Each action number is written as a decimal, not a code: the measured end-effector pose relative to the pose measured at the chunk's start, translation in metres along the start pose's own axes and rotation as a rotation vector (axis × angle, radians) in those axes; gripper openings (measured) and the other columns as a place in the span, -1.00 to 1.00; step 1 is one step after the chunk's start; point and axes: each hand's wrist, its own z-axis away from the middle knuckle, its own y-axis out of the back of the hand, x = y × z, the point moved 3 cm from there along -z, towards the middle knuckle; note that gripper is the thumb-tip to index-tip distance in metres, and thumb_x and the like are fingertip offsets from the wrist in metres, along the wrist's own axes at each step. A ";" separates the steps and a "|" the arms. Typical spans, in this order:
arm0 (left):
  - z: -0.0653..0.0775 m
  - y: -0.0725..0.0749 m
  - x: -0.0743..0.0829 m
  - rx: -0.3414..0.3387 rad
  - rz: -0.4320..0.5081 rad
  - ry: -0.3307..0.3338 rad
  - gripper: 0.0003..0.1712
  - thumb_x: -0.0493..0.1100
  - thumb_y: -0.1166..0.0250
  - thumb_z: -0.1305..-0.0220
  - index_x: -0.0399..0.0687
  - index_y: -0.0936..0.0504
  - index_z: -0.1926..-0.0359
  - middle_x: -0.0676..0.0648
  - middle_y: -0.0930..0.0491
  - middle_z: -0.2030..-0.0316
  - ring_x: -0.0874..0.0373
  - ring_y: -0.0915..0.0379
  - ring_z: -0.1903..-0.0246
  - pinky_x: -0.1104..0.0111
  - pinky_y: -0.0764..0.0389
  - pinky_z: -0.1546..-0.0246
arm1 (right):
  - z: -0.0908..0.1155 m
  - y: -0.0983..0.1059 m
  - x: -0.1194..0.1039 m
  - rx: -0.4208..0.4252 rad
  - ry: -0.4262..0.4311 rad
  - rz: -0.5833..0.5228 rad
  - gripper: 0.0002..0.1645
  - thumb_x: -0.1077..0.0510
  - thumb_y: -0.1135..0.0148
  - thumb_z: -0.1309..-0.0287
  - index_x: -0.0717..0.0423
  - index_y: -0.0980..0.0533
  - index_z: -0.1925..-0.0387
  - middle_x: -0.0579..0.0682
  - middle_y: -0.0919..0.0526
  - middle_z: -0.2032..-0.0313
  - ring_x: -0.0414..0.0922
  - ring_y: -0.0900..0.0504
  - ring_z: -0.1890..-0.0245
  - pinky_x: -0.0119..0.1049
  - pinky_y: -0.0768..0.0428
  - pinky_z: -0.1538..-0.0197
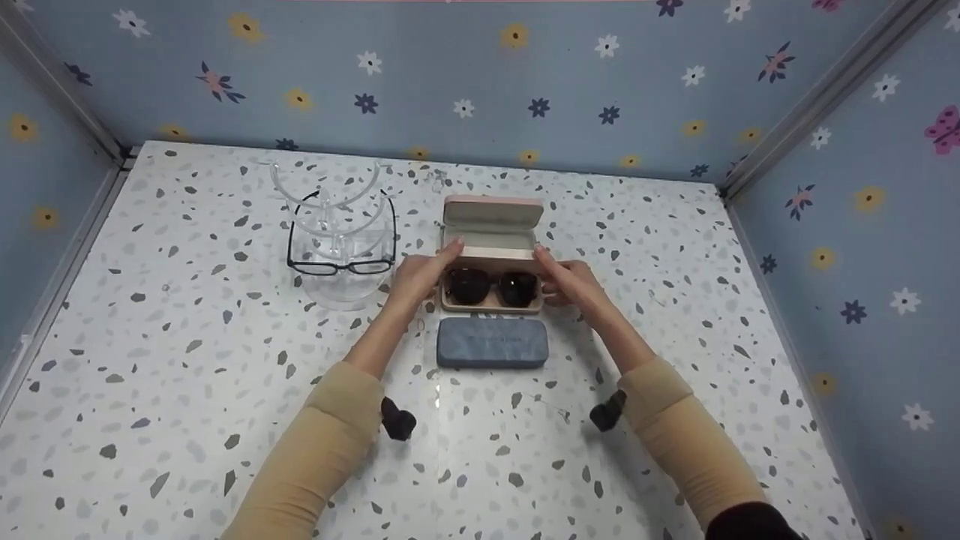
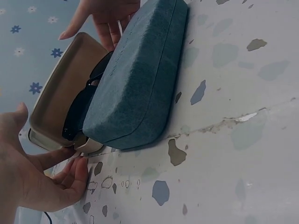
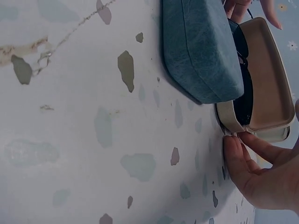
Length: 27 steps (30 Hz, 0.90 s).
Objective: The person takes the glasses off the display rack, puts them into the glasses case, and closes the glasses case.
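Dark sunglasses [image 1: 493, 288] lie in an open glasses case [image 1: 491, 309] with a brown-lined lid [image 2: 63, 79] standing up. My left hand [image 1: 420, 276] is at the case's left end; in the left wrist view its index finger touches near the hinge and its thumb points up beside the lid. At the other end my right hand [image 1: 574, 283] touches the case with extended fingers, its thumb near the lid. Directly in front sits a closed blue glasses case [image 1: 493, 343]. Another open case [image 1: 493, 214], grey inside with a pinkish rim, stands behind the lid.
To the left, a clear plastic display stand [image 1: 341, 300] carries black-framed eyeglasses [image 1: 341, 268]. Flower-patterned blue panels [image 1: 450, 75] border the speckled white table [image 1: 187, 337] at the back and both sides.
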 end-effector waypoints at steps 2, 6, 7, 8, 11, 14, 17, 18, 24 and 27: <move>0.000 0.000 -0.001 0.012 0.003 -0.027 -0.04 0.56 -0.22 -0.19 -0.24 -0.73 -0.09 -0.22 -0.67 -0.12 -0.04 -0.59 0.04 0.27 -0.57 0.03 | 0.001 0.000 0.000 0.012 -0.005 0.011 0.05 -0.58 -0.11 -0.22 0.21 -0.53 -0.29 0.19 -0.69 -0.10 -0.17 -0.73 0.21 -0.24 -0.76 0.00; 0.000 0.001 -0.003 0.035 0.017 -0.088 -0.26 0.50 -0.28 -0.20 -0.14 -0.72 0.40 -0.07 -0.63 0.34 0.08 -0.46 0.32 0.37 -0.43 0.30 | 0.002 0.000 0.000 0.002 0.000 0.008 0.03 -0.56 -0.17 -0.19 0.19 -0.52 -0.31 0.19 -0.69 -0.08 -0.11 -0.78 0.17 -0.23 -0.75 -0.04; 0.000 0.001 -0.004 0.035 0.019 -0.101 -0.30 0.49 -0.28 -0.20 -0.06 -0.65 0.52 0.00 -0.55 0.46 0.12 -0.40 0.39 0.38 -0.38 0.34 | 0.002 0.000 0.000 -0.007 0.004 0.007 0.04 -0.55 -0.18 -0.19 0.19 -0.51 -0.32 0.19 -0.69 -0.10 -0.09 -0.79 0.12 -0.22 -0.74 -0.07; -0.001 0.001 -0.004 0.031 0.022 -0.111 -0.31 0.49 -0.29 -0.20 -0.01 -0.56 0.61 0.07 -0.45 0.56 0.16 -0.34 0.45 0.38 -0.35 0.38 | 0.002 0.000 0.000 -0.015 0.007 0.005 0.04 -0.55 -0.19 -0.19 0.20 -0.49 -0.34 0.20 -0.68 -0.12 -0.07 -0.78 0.07 -0.20 -0.73 -0.10; -0.001 0.001 -0.006 0.009 0.022 -0.132 -0.32 0.46 -0.31 -0.21 0.03 -0.46 0.66 0.18 -0.20 0.71 0.22 -0.19 0.56 0.38 -0.24 0.45 | 0.002 0.000 0.001 -0.045 0.025 -0.006 0.07 -0.52 -0.21 -0.20 0.22 -0.44 -0.38 0.22 -0.66 -0.20 0.01 -0.76 -0.08 -0.16 -0.70 -0.19; -0.002 0.001 -0.006 -0.005 0.009 -0.154 -0.33 0.44 -0.31 -0.23 -0.10 -0.69 0.47 0.20 -0.27 0.68 0.24 -0.23 0.57 0.41 -0.28 0.45 | 0.003 0.002 0.001 -0.065 0.037 0.003 0.09 -0.53 -0.21 -0.19 0.22 -0.40 -0.41 0.21 -0.65 -0.22 0.05 -0.73 -0.15 -0.11 -0.66 -0.26; -0.002 0.002 -0.007 -0.024 -0.006 -0.183 -0.32 0.41 -0.30 -0.27 -0.13 -0.81 0.13 0.12 -0.40 0.55 0.19 -0.32 0.51 0.41 -0.34 0.42 | 0.003 0.003 0.002 -0.087 0.053 0.016 0.10 -0.54 -0.21 -0.19 0.20 -0.38 -0.43 0.20 -0.67 -0.20 0.07 -0.72 -0.16 -0.06 -0.61 -0.33; -0.001 0.002 -0.007 -0.030 -0.012 -0.190 -0.32 0.40 -0.30 -0.28 -0.09 -0.80 0.03 0.10 -0.44 0.51 0.18 -0.35 0.48 0.41 -0.37 0.39 | 0.002 0.003 0.003 -0.095 0.061 0.018 0.09 -0.53 -0.21 -0.20 0.20 -0.39 -0.43 0.20 -0.68 -0.19 0.07 -0.72 -0.17 -0.05 -0.60 -0.33; -0.002 0.003 -0.011 -0.051 -0.058 -0.277 -0.38 0.33 -0.28 -0.34 -0.08 -0.79 -0.05 0.05 -0.46 0.57 0.18 -0.37 0.54 0.43 -0.36 0.47 | 0.001 0.004 0.007 -0.142 0.091 0.033 0.06 -0.48 -0.21 -0.25 0.22 -0.35 -0.45 0.23 -0.65 -0.23 0.14 -0.71 -0.18 0.01 -0.52 -0.41; -0.003 0.003 -0.013 -0.058 -0.073 -0.321 -0.39 0.30 -0.28 -0.36 -0.17 -0.80 0.08 0.07 -0.40 0.65 0.21 -0.33 0.64 0.45 -0.32 0.56 | 0.002 0.005 0.009 -0.155 0.096 0.040 0.04 -0.47 -0.20 -0.26 0.20 -0.36 -0.44 0.24 -0.63 -0.26 0.17 -0.70 -0.18 0.04 -0.47 -0.45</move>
